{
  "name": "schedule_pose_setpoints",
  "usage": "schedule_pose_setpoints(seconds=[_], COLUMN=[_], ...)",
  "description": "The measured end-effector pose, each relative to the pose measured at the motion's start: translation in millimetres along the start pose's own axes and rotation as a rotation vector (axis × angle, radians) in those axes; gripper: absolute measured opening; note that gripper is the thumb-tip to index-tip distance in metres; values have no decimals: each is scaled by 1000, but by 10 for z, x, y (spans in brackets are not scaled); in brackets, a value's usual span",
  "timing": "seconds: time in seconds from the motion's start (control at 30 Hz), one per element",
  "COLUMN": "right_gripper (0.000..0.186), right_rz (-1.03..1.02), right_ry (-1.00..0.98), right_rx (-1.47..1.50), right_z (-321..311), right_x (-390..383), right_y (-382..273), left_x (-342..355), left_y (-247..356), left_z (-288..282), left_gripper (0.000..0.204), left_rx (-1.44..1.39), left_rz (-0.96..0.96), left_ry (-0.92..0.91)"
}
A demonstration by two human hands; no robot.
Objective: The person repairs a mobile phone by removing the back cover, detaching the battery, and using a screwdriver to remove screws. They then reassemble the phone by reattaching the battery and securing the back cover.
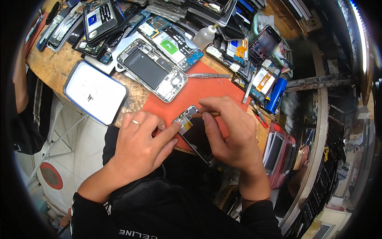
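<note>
A dark phone screen assembly (pixel 195 139) lies at the front edge of the orange-red mat (pixel 217 92). Its upper end carries metal plates and a yellow patch. My left hand (pixel 137 139), with a ring on one finger, steadies this part, the index fingertip pressed on its left edge beside the patch. Between the thumb and index finger of my right hand (pixel 234 135) is a thin brown stick-like tool (pixel 207 114), its tip over the part's upper end. The right hand hides much of the tool and some of the screen. An opened phone (pixel 149 69) sits beyond my hands.
Metal tweezers (pixel 209 75) lie beyond the right hand. A blue-rimmed white tray (pixel 95 91) overhangs the bench at left. Disassembled phones (pixel 171 46) and a white bottle (pixel 205 37) crowd the back. A blue cylinder (pixel 277 95) and red-handled pliers (pixel 260 115) are at right.
</note>
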State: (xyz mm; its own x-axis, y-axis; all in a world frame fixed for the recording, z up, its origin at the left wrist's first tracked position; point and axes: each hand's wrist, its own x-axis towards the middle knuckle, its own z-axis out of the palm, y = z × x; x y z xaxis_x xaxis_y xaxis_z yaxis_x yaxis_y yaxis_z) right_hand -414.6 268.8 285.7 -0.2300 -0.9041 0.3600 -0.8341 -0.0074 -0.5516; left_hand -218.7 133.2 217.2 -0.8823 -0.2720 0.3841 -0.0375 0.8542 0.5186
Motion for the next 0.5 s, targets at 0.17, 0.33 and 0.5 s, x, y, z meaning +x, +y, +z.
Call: schedule_pose_setpoints(seconds=[0.17, 0.33, 0.5], right_gripper=[29, 31, 29], right_rz=[1, -12, -30], right_ry=[-7, -48, -146], right_rx=[16, 11, -106], right_z=[32, 33, -39], right_x=[-8, 6, 46], right_y=[2, 0, -42], left_x=[-6, 0, -9], left_y=[36, 7, 25], left_z=[24, 25, 39], left_gripper=[39, 40, 40], left_rx=[8, 19, 2], left_rz=[-61, -27, -60], left_ry=[-23, -16, -11])
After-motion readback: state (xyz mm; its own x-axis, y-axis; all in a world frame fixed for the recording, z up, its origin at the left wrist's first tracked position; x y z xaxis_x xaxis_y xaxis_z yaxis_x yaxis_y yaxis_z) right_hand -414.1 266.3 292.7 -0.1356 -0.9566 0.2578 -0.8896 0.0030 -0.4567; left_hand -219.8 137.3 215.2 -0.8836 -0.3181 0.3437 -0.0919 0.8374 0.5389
